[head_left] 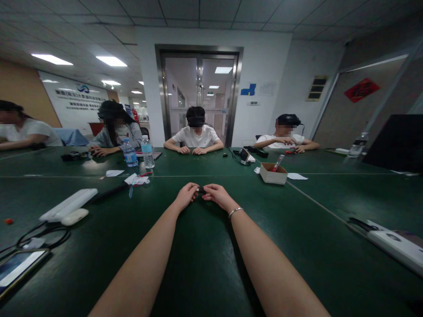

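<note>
In the middle of the head view, both my hands meet over the green table [198, 264]. Between them is a small dark piece [201, 190] with a pale, metal-looking end on its left; it is too small to name for sure. My left hand [187, 196] pinches the pale end. My right hand [216, 197], with a silver bracelet at the wrist, grips the dark end in its fingertips. Parts of the piece are hidden behind the fingers.
Two water bottles [147, 152] and paper scraps stand ahead on the left. A small open box [273, 174] is ahead on the right. A white device [71, 204], a phone [23, 268] and cables lie left. Another white device [396, 242] lies right. Several people sit opposite.
</note>
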{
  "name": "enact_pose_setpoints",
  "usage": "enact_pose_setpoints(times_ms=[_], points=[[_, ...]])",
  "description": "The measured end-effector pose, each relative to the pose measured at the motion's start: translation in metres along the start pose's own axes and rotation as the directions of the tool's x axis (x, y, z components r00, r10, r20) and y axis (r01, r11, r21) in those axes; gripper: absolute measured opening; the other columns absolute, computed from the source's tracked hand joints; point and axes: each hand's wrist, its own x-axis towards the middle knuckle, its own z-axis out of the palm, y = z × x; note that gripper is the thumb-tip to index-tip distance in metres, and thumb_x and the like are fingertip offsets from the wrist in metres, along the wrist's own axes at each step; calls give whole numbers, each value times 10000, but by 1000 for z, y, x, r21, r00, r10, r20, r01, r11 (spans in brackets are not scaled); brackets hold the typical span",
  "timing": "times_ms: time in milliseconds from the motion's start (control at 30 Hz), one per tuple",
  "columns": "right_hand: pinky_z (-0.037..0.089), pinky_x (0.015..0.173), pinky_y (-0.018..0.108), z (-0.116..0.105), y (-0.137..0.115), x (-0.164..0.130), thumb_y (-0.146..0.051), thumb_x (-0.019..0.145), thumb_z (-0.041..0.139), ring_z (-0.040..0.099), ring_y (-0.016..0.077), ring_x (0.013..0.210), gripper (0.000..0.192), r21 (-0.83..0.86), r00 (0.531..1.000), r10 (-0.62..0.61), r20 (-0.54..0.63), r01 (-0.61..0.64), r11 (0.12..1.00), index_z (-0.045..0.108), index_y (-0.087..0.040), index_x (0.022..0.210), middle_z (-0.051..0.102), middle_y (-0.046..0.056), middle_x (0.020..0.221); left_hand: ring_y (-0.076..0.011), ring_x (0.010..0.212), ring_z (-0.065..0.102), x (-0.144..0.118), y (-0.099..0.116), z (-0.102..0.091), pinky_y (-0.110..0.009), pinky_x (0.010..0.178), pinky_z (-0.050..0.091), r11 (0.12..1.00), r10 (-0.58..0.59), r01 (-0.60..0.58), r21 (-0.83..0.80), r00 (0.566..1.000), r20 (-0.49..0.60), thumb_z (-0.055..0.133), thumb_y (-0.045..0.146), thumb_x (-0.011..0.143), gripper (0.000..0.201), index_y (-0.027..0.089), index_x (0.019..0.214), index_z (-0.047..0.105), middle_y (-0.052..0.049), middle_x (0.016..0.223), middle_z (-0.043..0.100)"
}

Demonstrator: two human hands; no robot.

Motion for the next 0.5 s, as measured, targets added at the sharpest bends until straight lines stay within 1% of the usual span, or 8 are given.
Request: enact_pose_setpoints(times_ms=[100, 200, 367, 500], points=[[551, 534, 197, 0, 0, 0, -120, 770, 641, 642, 129, 553, 91, 0, 1000, 2, -4, -2, 1000, 584, -92, 836, 645, 75, 692, -67, 487, 442, -2, 3, 0, -154, 410, 335, 1000, 13, -13, 15, 1000, 0, 428, 341, 818, 256, 153, 946, 546, 10, 645, 501], [549, 530, 194, 0, 0, 1, -117, 769, 641, 642, 129, 551, 95, 3, 1000, 1, -7, -1, 1000, 584, -90, 840, 643, 74, 693, -68, 525, 473, -3, 4, 1, -159, 429, 363, 1000, 2, -2, 11, 1000, -2, 449, 288, 802, 227, 159, 961, 547, -7, 731, 532], [546, 536, 191, 0, 0, 1, -102, 782, 620, 643, 126, 550, 95, -1, 1000, 3, 0, -3, 1000, 577, -82, 864, 644, 82, 709, -68, 482, 447, -1, 2, 0, -161, 409, 337, 999, 14, -13, 39, 1000, -3, 421, 357, 820, 274, 161, 956, 555, 4, 667, 517], [547, 542, 197, 0, 0, 1, -104, 783, 617, 643, 127, 551, 86, 1, 1000, 4, -7, -4, 1000, 577, -85, 857, 645, 82, 709, -70, 518, 480, -1, 0, -1, -172, 432, 368, 999, 8, -7, 47, 1000, -4, 477, 345, 787, 255, 181, 964, 560, -7, 760, 553]])
